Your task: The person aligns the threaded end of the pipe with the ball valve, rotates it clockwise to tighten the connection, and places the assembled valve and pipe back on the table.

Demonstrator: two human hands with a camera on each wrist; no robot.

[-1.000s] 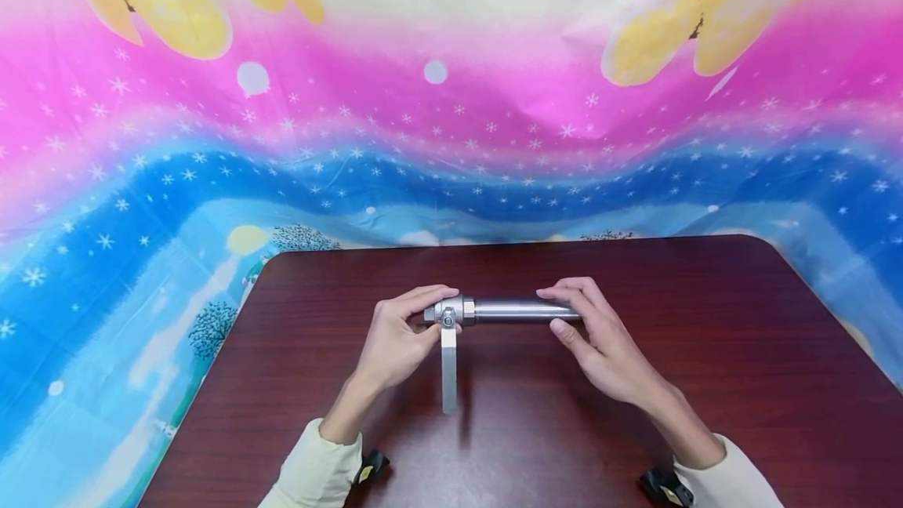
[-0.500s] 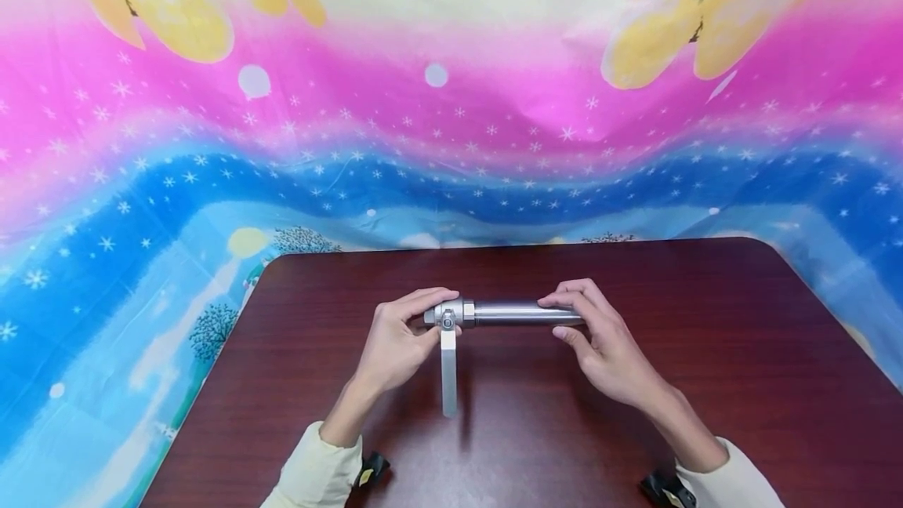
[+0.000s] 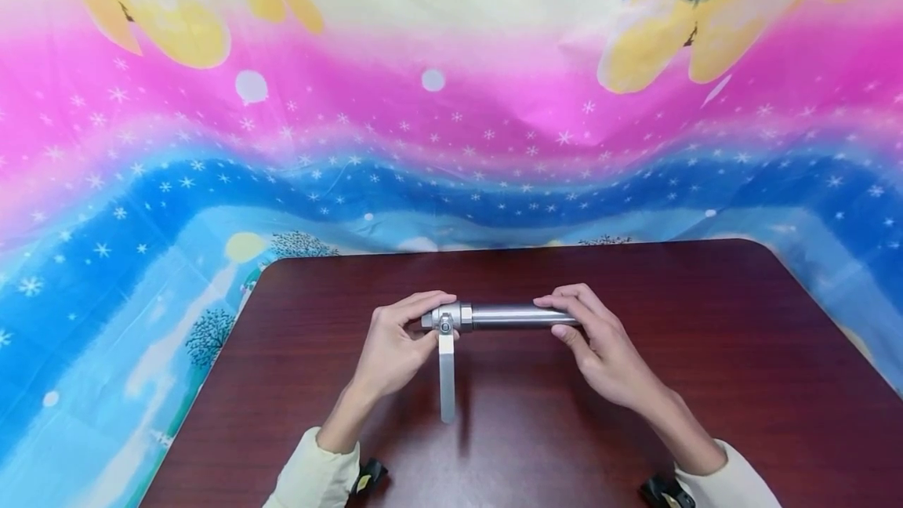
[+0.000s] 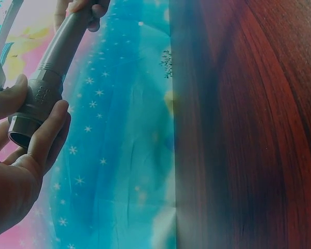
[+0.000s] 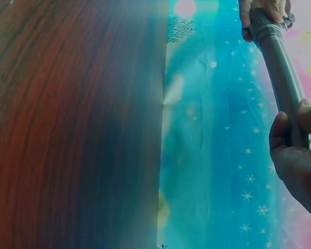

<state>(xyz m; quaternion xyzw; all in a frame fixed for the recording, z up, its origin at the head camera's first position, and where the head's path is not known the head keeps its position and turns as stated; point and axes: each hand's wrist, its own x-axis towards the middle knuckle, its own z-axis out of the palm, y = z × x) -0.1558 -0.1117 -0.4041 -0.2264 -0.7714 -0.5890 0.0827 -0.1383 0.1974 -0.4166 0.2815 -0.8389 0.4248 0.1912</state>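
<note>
Steel valve [image 3: 444, 313], lever [image 3: 447, 379] at 6 o'clock, is pinched btwn fingers of L hand [image 3: 390, 349], 3 o'clock pipe [image 3: 508, 316] likewise w/ R hand [image 3: 608, 355], prob. for 2-end support.

A dark reddish-brown worktop [image 3: 741, 320] with a smooth, glossy wood-grain surface spreads across the lower part of the head view, its far edge almost straight and its two far corners rounded. The sides splay outward toward the viewer; the near edge falls outside the frame. Fine dark grain lines run from side to side. On the surface lie a narrow, dark, blurred shadow [image 3: 464, 422] near the middle and a pale patch of reflected light [image 3: 487, 480] nearer the viewer.
</note>
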